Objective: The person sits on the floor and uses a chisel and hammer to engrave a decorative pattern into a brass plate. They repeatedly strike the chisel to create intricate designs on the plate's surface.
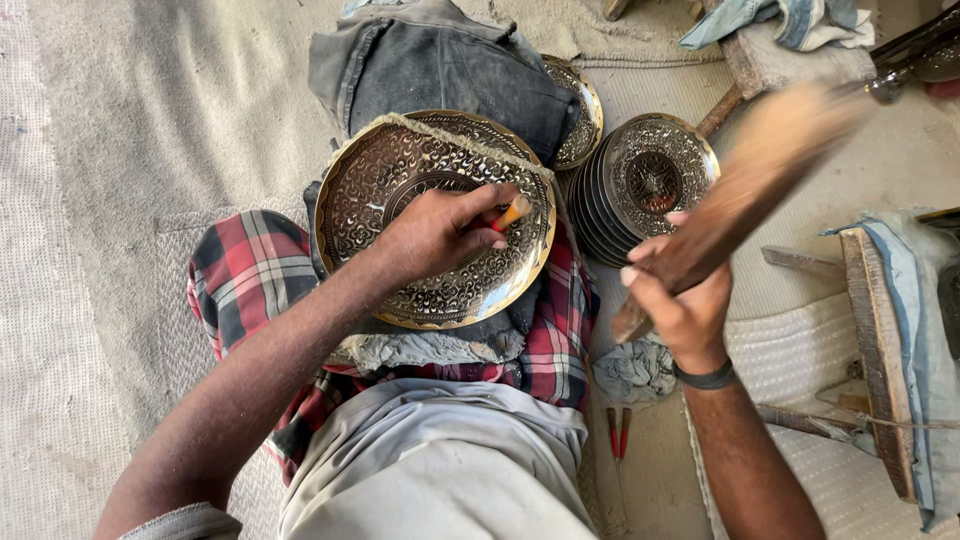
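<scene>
Hands work over an engraved metal plate (435,215) that rests on the person's lap, on a grey cloth over a red checked wrap (245,270). The left hand (440,232) reaches in from the near left with the forearm stretched across the lap, knuckles up, fingers curled tight around a small orange-tipped tool (512,213) whose end touches the plate's middle. The right hand (685,300) is raised at the right, wrist bent back, wearing one dark band, fist closed round the lower end of a wooden mallet (750,190) that slants up to the far right and is blurred.

One plate lies on the lap. Just right of it stands one stack of like plates (640,185); how many are in it cannot be told. One more plate's edge (585,115) shows from under a grey garment farther off. One pair of red-handled pliers (618,435) lies on the floor near the right knee.
</scene>
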